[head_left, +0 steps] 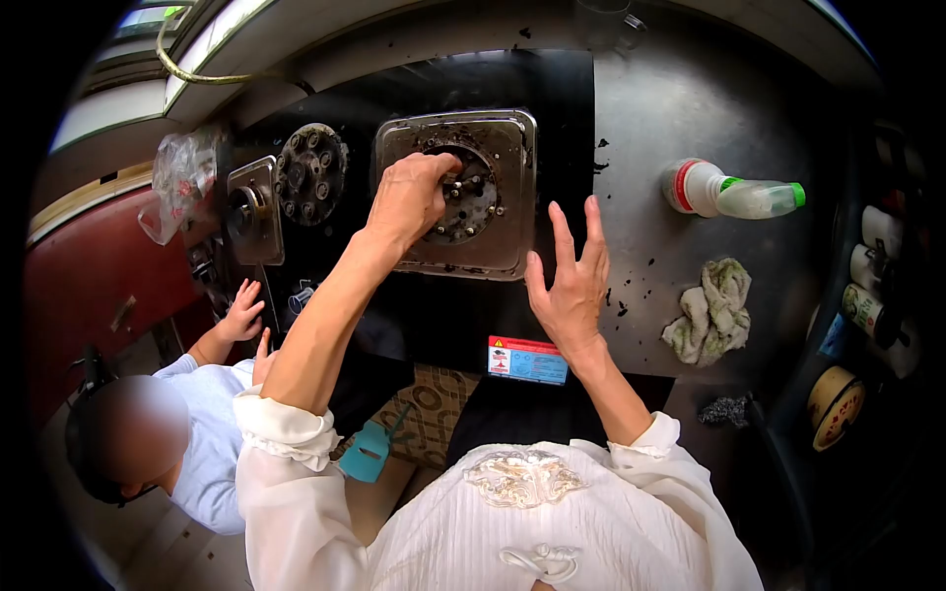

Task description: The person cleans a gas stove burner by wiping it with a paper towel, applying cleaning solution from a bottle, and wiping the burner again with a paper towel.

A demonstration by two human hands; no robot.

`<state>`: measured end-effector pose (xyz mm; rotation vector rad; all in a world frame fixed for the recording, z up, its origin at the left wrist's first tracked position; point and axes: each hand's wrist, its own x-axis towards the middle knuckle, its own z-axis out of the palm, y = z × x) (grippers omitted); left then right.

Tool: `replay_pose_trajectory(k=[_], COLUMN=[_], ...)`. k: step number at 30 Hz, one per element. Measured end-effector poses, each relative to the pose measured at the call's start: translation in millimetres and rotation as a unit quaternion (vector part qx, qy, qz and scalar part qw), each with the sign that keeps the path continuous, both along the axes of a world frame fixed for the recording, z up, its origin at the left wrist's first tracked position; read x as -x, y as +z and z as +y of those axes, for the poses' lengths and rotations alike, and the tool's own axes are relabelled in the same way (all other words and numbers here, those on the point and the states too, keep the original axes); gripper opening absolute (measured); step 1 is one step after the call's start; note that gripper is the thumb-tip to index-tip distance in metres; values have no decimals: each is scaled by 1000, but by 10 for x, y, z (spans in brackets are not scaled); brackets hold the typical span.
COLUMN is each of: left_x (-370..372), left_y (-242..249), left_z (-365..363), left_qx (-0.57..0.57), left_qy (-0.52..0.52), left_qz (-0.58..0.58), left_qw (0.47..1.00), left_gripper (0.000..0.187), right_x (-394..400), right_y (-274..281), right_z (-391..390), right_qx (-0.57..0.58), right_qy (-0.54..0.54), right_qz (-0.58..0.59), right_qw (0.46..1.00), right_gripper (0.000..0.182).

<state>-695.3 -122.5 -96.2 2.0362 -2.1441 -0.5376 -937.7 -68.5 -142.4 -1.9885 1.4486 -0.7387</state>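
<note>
A gas stove burner (467, 219), dark and ringed with small metal posts, sits in a square steel drip tray (516, 148) stained with black residue. My left hand (408, 199) reaches over the burner with fingers drawn together at its upper part. What lies between those fingertips is hidden. My right hand (572, 291) hovers beside the tray's lower right corner, fingers spread, holding nothing. Left of the tray, a round burner piece (312, 175) with several holes rests on the black cooktop (562, 84).
On the steel counter (641, 108) are a spray bottle (702, 187) lying down, a crumpled cloth (711, 313) and black crumbs. A scouring pad (724, 411) lies lower right. A second tray (255, 212) and a plastic bag (187, 177) are left. A small person (212, 414) stands close by my left arm.
</note>
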Motion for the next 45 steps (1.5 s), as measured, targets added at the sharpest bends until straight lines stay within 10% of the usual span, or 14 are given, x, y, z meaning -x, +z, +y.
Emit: replay_pose_trajectory(k=[20,45], left_x=[90,18], left_y=[215,239], left_z=[666,597], left_qx=[134,153], left_qy=[417,358], left_qz=[246,151], left_qw=[865,909], left_gripper=[20,16], right_x=[-12,-18], right_y=[29,30], right_z=[-7,-7], right_qx=[-17,-3], right_qy=[22,20], right_qz=[10,12], right_qw=[1000,1000], right_gripper=[68,65])
